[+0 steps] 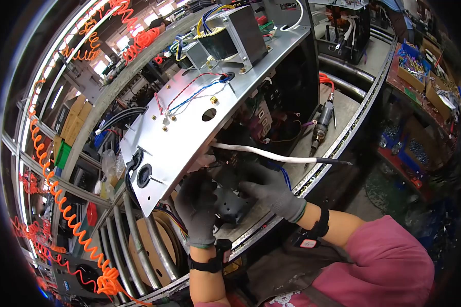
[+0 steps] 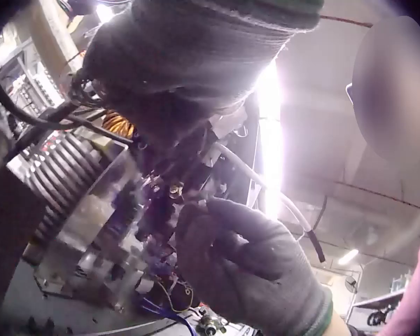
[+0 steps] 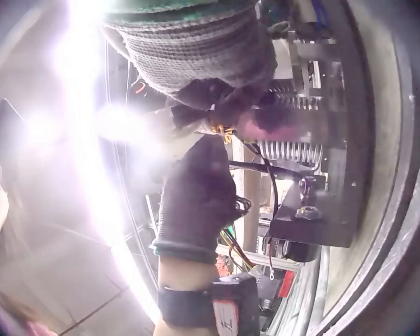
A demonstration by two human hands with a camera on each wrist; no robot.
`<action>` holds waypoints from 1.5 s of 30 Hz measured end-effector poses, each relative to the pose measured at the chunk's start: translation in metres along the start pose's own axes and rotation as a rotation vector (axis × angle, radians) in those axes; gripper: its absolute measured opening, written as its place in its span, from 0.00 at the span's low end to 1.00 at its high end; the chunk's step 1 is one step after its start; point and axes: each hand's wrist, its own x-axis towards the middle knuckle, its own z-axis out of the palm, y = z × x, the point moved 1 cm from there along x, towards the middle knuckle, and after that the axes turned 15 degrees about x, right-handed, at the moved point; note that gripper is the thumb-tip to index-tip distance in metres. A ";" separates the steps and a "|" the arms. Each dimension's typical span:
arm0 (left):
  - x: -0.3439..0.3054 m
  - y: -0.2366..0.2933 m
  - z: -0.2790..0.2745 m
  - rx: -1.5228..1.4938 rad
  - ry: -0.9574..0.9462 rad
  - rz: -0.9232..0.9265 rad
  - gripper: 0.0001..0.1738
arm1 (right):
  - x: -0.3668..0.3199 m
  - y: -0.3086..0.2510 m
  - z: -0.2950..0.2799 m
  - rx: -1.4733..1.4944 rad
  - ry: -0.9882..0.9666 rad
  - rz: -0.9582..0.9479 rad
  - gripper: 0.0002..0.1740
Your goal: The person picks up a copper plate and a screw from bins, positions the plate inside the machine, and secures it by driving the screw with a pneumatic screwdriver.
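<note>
under the lower edge of the tilted metal panel [image 1: 189, 123], the right hand [image 1: 271, 192], in a grey glove, is pinching thumb against forefinger on the wire cluster [image 2: 161, 210], with its other fingers curling loosely behind. the left hand [image 1: 197, 204], gloved the same, is reaching up beside it with bent fingers, the tips disappearing among those same wires. whether it is actually gripping any of them i cannot tell. both palms are hovering just over a black housing [image 1: 230, 202] sitting on the bench [image 1: 351, 110] beneath the panel. a white cable [image 1: 261, 153] is running out to the right, just beyond the right hand's fingers. up on the panel a transformer [image 1: 235, 36] is standing, its twisted leads trailing down. an air screwdriver [image 1: 321, 125] is lying farther back on the bench, and an orange coiled hose [image 1: 56, 194] is hanging off to the left.
</note>
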 end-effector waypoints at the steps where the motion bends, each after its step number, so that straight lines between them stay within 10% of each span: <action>1: 0.004 -0.010 -0.006 0.001 0.002 0.012 0.12 | -0.002 0.006 0.007 -0.049 0.006 0.020 0.23; 6: 0.016 -0.032 0.003 0.656 0.315 0.527 0.08 | 0.000 0.021 0.014 -0.028 -0.043 -0.074 0.22; 33: 0.013 -0.020 0.029 0.503 0.227 0.311 0.10 | 0.033 0.053 -0.006 -0.146 -0.359 0.086 0.32; 35: 0.014 -0.026 0.035 0.141 0.268 0.136 0.08 | 0.033 0.052 -0.005 -0.125 -0.418 -0.005 0.32; 37: 0.017 -0.026 0.038 0.444 0.409 0.358 0.10 | 0.028 0.042 -0.003 0.022 -0.328 0.049 0.27; 41: 0.013 -0.040 0.045 0.379 0.439 0.211 0.23 | 0.028 0.038 -0.011 -0.180 -0.372 0.163 0.31; 43: 0.001 -0.061 0.033 0.487 0.250 -0.001 0.25 | 0.025 0.030 -0.008 -0.117 -0.342 0.036 0.17; 45: -0.001 -0.075 0.034 -0.098 0.199 0.018 0.28 | 0.026 0.029 -0.007 -0.129 -0.330 0.093 0.16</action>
